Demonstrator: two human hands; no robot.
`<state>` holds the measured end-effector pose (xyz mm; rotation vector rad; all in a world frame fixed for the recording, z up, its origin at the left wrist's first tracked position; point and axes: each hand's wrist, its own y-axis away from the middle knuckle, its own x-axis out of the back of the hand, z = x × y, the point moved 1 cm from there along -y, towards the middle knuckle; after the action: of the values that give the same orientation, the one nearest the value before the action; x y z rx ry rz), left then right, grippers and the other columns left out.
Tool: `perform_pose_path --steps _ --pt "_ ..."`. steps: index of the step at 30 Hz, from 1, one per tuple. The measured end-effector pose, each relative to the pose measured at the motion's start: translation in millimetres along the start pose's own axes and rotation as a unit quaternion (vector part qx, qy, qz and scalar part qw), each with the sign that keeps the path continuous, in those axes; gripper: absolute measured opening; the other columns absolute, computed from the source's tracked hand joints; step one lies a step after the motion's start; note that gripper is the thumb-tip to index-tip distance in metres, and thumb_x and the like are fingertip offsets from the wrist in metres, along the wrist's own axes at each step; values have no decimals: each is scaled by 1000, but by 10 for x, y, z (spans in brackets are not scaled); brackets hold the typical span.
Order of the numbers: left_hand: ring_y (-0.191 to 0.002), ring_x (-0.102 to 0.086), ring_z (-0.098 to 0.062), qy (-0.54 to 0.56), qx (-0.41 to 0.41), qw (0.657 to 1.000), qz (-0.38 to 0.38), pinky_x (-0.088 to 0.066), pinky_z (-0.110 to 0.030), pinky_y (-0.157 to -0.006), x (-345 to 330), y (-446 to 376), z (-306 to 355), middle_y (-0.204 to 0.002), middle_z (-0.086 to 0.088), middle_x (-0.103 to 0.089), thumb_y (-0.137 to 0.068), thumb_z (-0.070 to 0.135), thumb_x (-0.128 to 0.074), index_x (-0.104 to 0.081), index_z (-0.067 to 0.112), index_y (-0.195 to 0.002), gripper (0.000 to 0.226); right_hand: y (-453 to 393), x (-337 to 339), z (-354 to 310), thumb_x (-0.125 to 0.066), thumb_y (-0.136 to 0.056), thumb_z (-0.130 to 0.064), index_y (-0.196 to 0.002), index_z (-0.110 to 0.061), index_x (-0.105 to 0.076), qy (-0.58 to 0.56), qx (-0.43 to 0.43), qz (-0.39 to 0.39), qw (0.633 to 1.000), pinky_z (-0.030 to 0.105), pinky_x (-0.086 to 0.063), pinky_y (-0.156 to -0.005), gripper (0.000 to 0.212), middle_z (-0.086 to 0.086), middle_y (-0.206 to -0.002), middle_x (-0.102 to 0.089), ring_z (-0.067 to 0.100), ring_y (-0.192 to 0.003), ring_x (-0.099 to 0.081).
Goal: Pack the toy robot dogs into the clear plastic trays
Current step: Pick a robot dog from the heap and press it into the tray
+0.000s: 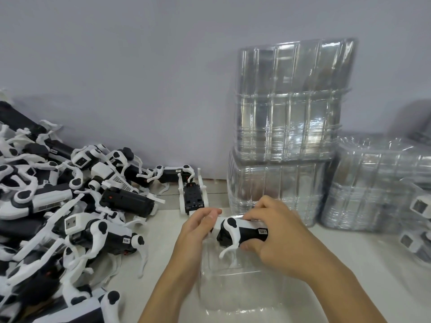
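A black and white toy robot dog (242, 232) lies on its side between both my hands, just above a clear plastic tray (245, 292) on the table in front of me. My left hand (197, 231) pinches the dog's head end. My right hand (277, 231) wraps the rear of its body from above. One white leg hangs down into the tray's far end. A big pile of the same robot dogs (60, 206) covers the left of the table.
Tall stacks of empty clear trays (289, 127) stand against the grey wall behind my hands, with another stack (373, 187) to the right. Packed dogs in trays (417, 227) sit at the right edge. One dog (193, 199) lies upside down beside the pile.
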<state>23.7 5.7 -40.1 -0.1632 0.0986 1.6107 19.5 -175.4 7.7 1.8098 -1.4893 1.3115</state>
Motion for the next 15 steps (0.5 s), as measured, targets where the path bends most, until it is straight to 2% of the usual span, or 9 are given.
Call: perform_pose_path --steps 3,7,12,15 --pt "-120 -61 -34 9 -1 1000 -6 -39 -60 -111 -7 -6 4 -118 -10 -71 -82 48 -63 -74 24 -103 34 -3 -3 -40 -76 -84 -38 -101 -35 -63 -29 23 2 999 24 -42 -86 22 -19 -97 -47 3 -97 -44" --pt "-119 -62 -31 7 -10 1000 -13 -41 -58 -109 -5 -9 2 -117 -6 -71 -80 48 -64 -74 27 -103 32 -13 -46 -102 -67 -89 -26 -101 -45 -51 -38 42 4 998 21 -36 -85 27 -25 -99 -47 0 -101 -37" --pt "-121 -58 -41 15 1 1000 -16 -38 -64 -110 10 -4 -13 -119 -15 -68 -76 50 -68 -71 22 -108 43 -30 -59 -79 -68 -89 -23 -110 -43 -58 -60 35 1 998 17 -34 -83 30 -26 -101 -49 -7 -102 -36" --pt "-118 -60 -39 -2 2 1000 -14 -40 -63 -108 24 -10 -15 -118 -15 -69 -80 42 -65 -73 23 -106 34 -31 -68 -86 -68 -90 -23 -113 -40 -61 -55 35 0 998 25 -34 -92 29 -25 -99 -47 -3 -99 -37"
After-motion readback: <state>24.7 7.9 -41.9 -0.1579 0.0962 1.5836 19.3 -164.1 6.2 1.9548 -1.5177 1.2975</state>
